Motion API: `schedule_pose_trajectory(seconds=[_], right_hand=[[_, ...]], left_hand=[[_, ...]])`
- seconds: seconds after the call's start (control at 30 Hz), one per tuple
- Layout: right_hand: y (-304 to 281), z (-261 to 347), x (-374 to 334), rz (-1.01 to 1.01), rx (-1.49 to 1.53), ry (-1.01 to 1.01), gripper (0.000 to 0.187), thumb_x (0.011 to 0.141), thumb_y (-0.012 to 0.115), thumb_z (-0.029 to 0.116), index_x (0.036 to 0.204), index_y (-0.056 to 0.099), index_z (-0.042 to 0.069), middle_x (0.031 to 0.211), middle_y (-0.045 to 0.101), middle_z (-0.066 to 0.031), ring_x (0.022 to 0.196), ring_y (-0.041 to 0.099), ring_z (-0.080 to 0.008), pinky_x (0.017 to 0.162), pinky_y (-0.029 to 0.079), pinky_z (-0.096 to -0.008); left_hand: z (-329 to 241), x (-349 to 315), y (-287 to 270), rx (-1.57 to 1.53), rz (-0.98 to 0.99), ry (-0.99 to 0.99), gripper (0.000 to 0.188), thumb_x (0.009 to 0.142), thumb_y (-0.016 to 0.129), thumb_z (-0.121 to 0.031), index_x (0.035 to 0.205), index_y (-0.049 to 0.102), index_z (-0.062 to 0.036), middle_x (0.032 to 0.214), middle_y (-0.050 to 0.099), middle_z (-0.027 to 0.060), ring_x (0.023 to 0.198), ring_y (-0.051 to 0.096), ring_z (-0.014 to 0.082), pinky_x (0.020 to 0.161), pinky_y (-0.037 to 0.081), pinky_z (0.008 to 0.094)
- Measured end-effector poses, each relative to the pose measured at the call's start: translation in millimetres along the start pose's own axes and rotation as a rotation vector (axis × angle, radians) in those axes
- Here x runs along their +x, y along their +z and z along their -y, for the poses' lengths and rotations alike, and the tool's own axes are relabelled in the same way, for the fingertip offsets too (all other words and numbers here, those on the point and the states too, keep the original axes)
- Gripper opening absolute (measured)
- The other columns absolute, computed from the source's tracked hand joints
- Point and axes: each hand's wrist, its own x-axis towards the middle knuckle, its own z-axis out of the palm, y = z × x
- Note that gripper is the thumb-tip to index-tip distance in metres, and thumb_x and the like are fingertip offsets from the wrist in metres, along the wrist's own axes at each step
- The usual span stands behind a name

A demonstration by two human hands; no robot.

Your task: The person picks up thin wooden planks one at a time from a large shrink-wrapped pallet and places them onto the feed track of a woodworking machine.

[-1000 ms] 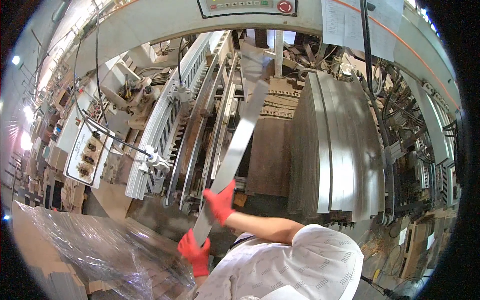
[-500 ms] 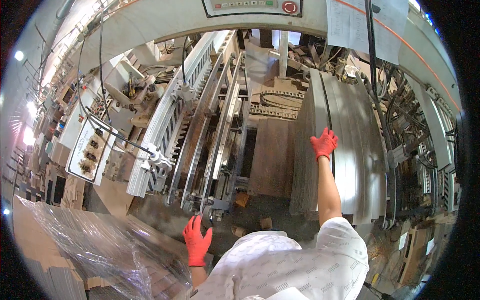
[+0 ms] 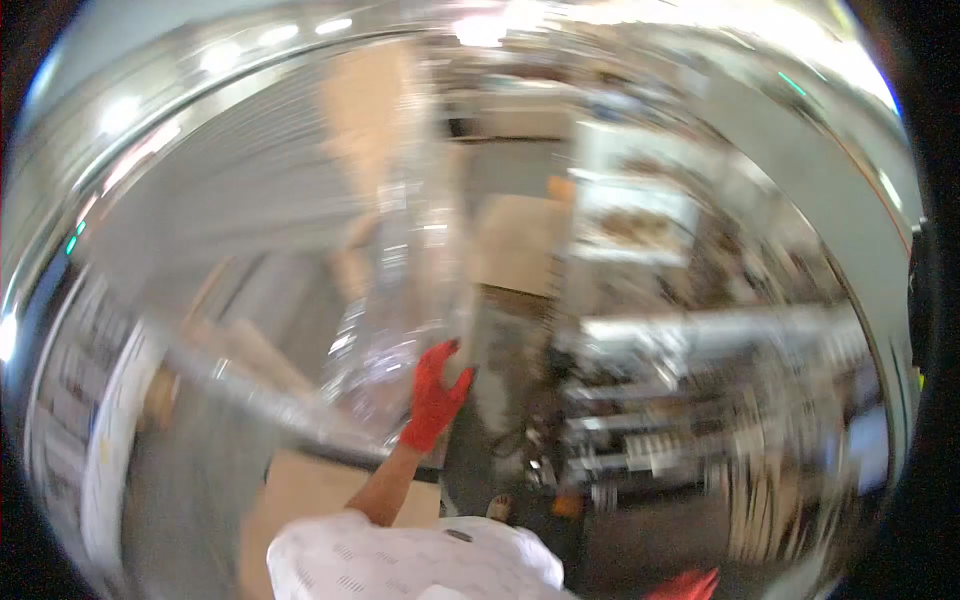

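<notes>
My left hand (image 3: pixel 433 400), in a red glove, is raised in front of me, with its thumb and fingers apart and nothing between them. It is nearest the edge of clear plastic film (image 3: pixel 380 340) lying over boards; whether it touches the film I cannot tell. My right hand (image 3: pixel 685 585), also gloved in red, shows only in part at the lower edge and is smeared by motion. I see nothing in it, but its fingers cannot be made out.
At the left are grey stacked boards (image 3: pixel 240 190) and a cardboard sheet (image 3: pixel 350 480). Blurred machine rails (image 3: pixel 650 440) stand to the right, with a white control box (image 3: pixel 640 215) beyond. A strip of dark floor (image 3: pixel 495 400) runs between them.
My view has swung left, from the machine to the film-covered boards. My right hand has left the long metal-grey panels it rested on and dropped to the lower edge.
</notes>
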Motion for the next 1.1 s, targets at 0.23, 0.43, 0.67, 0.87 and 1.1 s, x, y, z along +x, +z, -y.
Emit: schedule_pose_trajectory(seconds=[0.23,0.43,0.67,0.87,1.1], right_hand=[[34.2,227.0,-10.0,0.247,0.548,-0.254,0.034,0.104,0.063,0.037,0.116,0.075,0.007,0.114,0.073,-0.0165,0.101,0.069,-0.0379,0.091,0.054,-0.0518],[95.4,327.7,-51.9,0.537,0.856,-0.489,0.035,0.097,0.061,0.019,0.127,0.067,0.004,0.135,0.063,-0.0189,0.125,0.056,-0.0412,0.107,0.043,-0.0552],[131.6,306.9,-62.4,0.523,0.948,-0.457,0.024,0.099,0.059,0.020,0.111,0.070,0.003,0.113,0.069,-0.0185,0.107,0.062,-0.0414,0.094,0.047,-0.0547],[141.0,306.4,-62.1,0.577,0.941,-0.483,0.027,0.096,0.063,0.022,0.116,0.069,0.005,0.112,0.067,-0.0166,0.103,0.061,-0.0406,0.087,0.046,-0.0536],[45.7,391.8,-34.6,0.872,1.482,-0.332,0.049,0.088,0.071,0.009,0.136,0.062,0.000,0.130,0.064,-0.0150,0.120,0.059,-0.0310,0.107,0.045,-0.0426]], left_hand=[[18.4,140.0,-139.5,0.138,-0.875,-0.045,0.067,0.084,0.086,-0.019,0.141,0.057,-0.0009,0.137,0.059,0.0201,0.129,0.054,0.0393,0.111,0.042,0.0479],[19.6,228.2,-86.6,0.430,-0.739,-0.406,0.071,0.082,0.086,-0.027,0.144,0.057,-0.0097,0.149,0.046,0.0318,0.139,0.043,0.0471,0.119,0.034,0.0500],[91.6,210.6,-74.3,-0.196,-0.922,-0.321,0.046,0.091,0.071,-0.016,0.135,0.063,-0.0056,0.159,0.036,0.0318,0.143,0.040,0.0445,0.123,0.030,0.0477],[108.8,185.5,-116.4,-1.029,-1.295,-0.218,0.064,0.099,0.059,-0.007,0.157,0.035,-0.0033,0.156,0.042,0.0140,0.137,0.045,0.0273,0.117,0.035,0.0393],[-80.3,60.9,-68.1,-0.521,-0.681,-0.385,0.059,0.102,0.061,-0.012,0.155,0.038,-0.0034,0.138,0.059,0.0129,0.125,0.058,0.0246,0.111,0.046,0.0394]])
